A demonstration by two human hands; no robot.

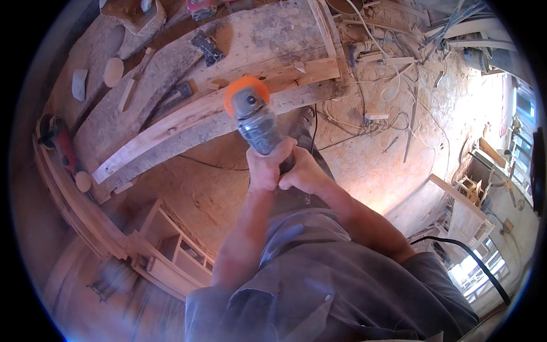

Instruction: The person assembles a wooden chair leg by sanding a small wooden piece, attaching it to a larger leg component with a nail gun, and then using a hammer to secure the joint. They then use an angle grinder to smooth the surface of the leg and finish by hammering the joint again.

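Both my hands grip an angle grinder with a grey body and an orange disc at its far end. My left hand wraps around the body from the left. On the rear part of the tool, my right hand closes from the right, its fingers partly hidden. Under the disc, a long, slightly curved piece of pale wood lies along the near edge of the workbench. Whether the disc touches the wood, I cannot tell.
On the bench lie a dark metal tool, small wood pieces and round discs. A red power tool rests at far left. Cables and scraps litter the dusty floor at right. A wooden frame stands lower left.
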